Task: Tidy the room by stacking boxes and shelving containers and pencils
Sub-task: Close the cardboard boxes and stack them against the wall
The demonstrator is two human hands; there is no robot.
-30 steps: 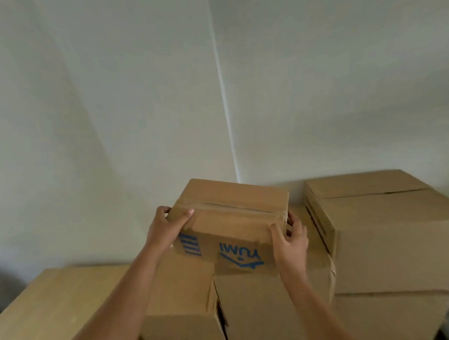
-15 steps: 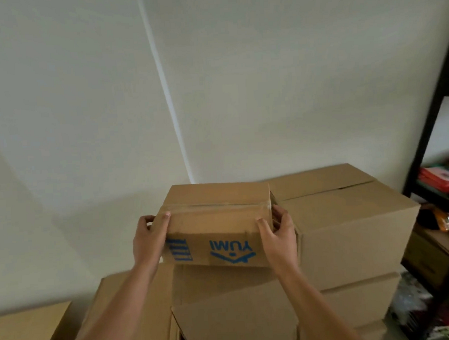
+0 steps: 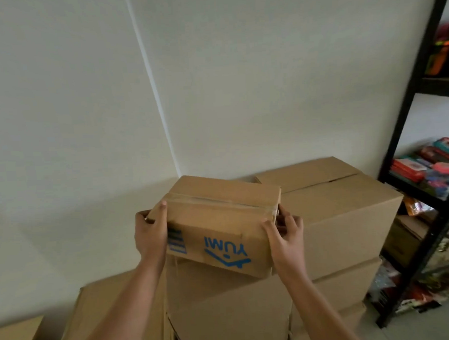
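A small taped cardboard box [image 3: 221, 222] with upside-down blue "YUMI" print sits in both my hands above a low stack of cardboard boxes [image 3: 225, 312]. My left hand [image 3: 150, 234] grips its left end, thumb on the top edge. My right hand [image 3: 285, 235] grips its right end, fingers curled round the side. The box is tilted, its right end lower, and I cannot tell whether it touches the boxes beneath. A taller stack of big boxes [image 3: 350, 215] stands just to its right.
White walls meet in a corner behind the boxes. A black metal shelf [image 3: 419, 144] stands at the right, holding colourful cases [image 3: 431, 164] and packets, with more clutter on its lower levels. A wooden tabletop corner [image 3: 14, 339] shows at bottom left.
The view has swung right, bringing the shelf further in. The small box has tilted, right end lower, and sits slightly away from the tall stack; both hands keep their grip.
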